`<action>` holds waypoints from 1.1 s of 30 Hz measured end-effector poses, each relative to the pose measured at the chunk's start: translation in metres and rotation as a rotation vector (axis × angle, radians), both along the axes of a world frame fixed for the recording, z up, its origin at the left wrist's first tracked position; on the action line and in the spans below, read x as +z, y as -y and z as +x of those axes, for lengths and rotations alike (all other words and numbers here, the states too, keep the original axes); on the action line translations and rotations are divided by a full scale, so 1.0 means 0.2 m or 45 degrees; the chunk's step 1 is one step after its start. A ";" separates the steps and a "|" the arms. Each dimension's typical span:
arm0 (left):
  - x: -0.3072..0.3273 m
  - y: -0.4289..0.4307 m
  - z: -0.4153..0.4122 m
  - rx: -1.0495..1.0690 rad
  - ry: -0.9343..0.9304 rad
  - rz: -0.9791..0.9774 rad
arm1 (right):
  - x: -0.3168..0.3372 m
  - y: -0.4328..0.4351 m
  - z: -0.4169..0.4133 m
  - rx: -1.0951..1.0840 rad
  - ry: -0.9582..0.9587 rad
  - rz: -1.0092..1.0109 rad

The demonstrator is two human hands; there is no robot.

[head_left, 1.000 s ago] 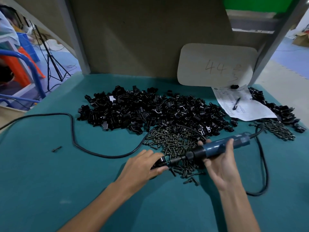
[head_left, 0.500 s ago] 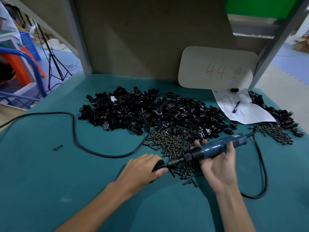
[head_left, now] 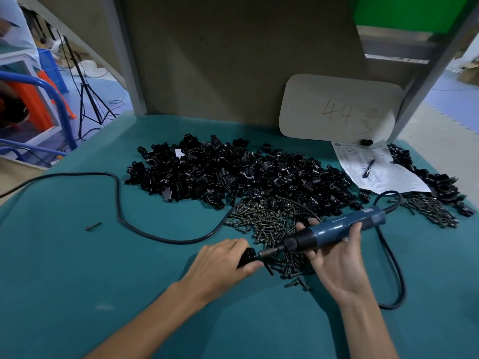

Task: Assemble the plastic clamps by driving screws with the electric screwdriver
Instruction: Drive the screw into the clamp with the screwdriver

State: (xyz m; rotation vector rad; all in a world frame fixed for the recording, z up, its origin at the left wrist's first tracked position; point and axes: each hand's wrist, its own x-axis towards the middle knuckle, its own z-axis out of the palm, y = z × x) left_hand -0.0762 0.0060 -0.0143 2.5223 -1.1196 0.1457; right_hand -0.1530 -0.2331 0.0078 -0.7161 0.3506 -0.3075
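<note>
Head view, clamp (head_left: 246,256) between left hand (head_left: 221,261) fingers (head_left: 253,266), screwdriver (head_left: 337,229) tip touching it

A teal-covered table (head_left: 77,294) carries a wide heap of small black plastic clamp pieces (head_left: 233,172) beyond both hands. A pile of dark metal screws (head_left: 267,221) lies between the left hand (head_left: 223,260) and right hand (head_left: 334,265). A black power cable (head_left: 118,203) loops left of the left hand. A white printed paper sheet (head_left: 383,174) lies beyond the right hand.

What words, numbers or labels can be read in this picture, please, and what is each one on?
"44": handwritten on the beige board leaning at the back.
Marks right of it: not legible.
Printed sheet: text too small to read.
Label on the electric screwdriver: too blurred to read.
</note>
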 end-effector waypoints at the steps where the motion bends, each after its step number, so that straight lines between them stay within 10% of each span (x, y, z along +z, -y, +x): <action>1: 0.00 0.00 0.00 -0.001 0.038 -0.023 | 0.00 0.00 0.00 -0.014 -0.014 -0.021; 8: -0.03 0.01 0.01 -0.033 0.350 -0.167 | -0.01 0.02 0.01 -0.089 -0.082 0.068; 33: -0.02 0.01 0.00 0.033 0.353 -0.111 | -0.01 0.00 0.01 -0.043 -0.093 0.062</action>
